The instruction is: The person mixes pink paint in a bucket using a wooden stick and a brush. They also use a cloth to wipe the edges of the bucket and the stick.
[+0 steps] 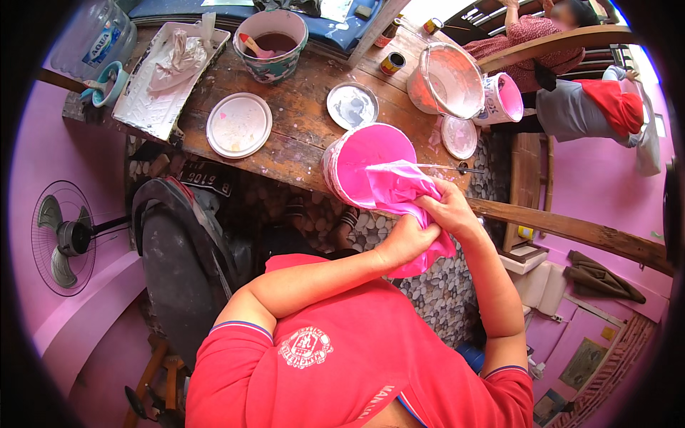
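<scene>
A thin, bright pink sheet (399,187) hangs in folds from my two hands; whether it is cloth or plastic I cannot tell. My left hand (408,245) grips its near part, and my right hand (451,208) is closed on its right side, just beyond the left. The sheet's far end lies over the rim of a bucket (349,160) coated pink inside, which stands at the table's near edge, tilted towards me in view. A thin rod (446,167) sticks out to the right from behind the sheet. What lies at the bucket's bottom is partly hidden.
On the wooden table (300,135) are round lids (239,125), a paint tray (146,107), a bucket of dark liquid with a brush (275,44), a large pail (446,80) and small cans (392,63). A motorbike seat (178,264) is at left. Two people (592,107) are at far right.
</scene>
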A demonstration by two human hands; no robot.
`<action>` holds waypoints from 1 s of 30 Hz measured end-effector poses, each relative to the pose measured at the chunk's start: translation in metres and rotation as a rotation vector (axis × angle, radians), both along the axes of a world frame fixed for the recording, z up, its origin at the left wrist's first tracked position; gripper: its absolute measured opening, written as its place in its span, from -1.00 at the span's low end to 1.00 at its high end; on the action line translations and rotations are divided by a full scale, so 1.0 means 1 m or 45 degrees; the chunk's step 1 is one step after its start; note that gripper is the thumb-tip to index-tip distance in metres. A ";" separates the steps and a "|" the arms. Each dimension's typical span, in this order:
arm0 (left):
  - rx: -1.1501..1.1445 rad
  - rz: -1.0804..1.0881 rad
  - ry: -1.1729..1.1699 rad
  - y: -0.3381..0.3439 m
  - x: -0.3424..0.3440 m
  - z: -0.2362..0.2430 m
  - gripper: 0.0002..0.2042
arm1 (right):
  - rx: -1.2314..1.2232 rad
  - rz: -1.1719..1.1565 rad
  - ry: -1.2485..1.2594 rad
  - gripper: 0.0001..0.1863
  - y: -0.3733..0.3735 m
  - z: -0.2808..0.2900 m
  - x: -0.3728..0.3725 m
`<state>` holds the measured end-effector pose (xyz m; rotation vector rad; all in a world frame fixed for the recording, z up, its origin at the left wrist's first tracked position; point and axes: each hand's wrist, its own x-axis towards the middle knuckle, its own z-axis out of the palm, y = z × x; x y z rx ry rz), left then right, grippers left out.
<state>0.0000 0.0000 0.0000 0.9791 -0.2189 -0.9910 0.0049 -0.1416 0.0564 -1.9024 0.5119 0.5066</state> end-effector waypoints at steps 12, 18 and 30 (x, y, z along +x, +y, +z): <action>-0.035 -0.061 -0.087 0.001 -0.009 -0.010 -0.73 | 0.016 -0.021 -0.088 -0.64 -0.001 0.004 -0.011; 0.068 0.036 -0.157 0.007 -0.020 -0.009 -0.83 | 0.156 -0.021 -0.213 -0.63 -0.006 -0.004 -0.023; -0.193 -0.066 0.558 0.026 -0.028 -0.007 -0.52 | 0.022 0.074 -0.357 -0.64 -0.006 0.000 -0.030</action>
